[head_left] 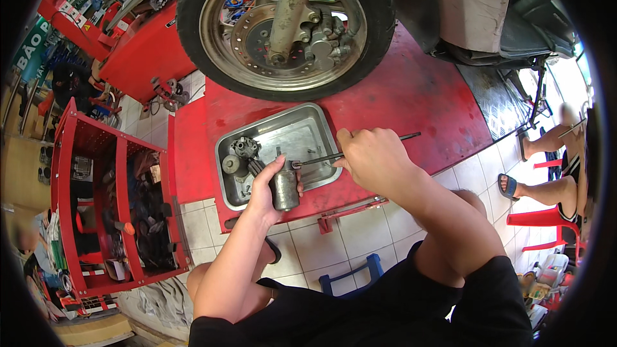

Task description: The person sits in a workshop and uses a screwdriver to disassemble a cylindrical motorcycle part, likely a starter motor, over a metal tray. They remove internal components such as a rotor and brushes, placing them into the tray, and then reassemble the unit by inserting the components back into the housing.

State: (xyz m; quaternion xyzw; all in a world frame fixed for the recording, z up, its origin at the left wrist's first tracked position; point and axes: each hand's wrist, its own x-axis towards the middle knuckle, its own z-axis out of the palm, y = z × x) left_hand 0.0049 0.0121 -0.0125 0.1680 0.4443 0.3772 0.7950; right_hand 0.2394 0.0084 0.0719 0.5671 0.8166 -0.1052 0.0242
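- Cylinder (285, 194) is gripped by left hand (265, 186) (near the tray (289, 130)).
- Rod (316, 159), clasped in right hand (373, 156), is apparently worked against it.
- Firm bracing seems needed.

The left hand (262, 194) grips a metal cylinder (286, 193) over the near edge of a tray (292, 130) holding metal parts (244, 147). The right hand (374, 159) grips a dark rod (411, 135), its tip at the cylinder's upper end. Beyond the tray, a motorbike wheel (190, 32) stands above the red worktop (427, 99).
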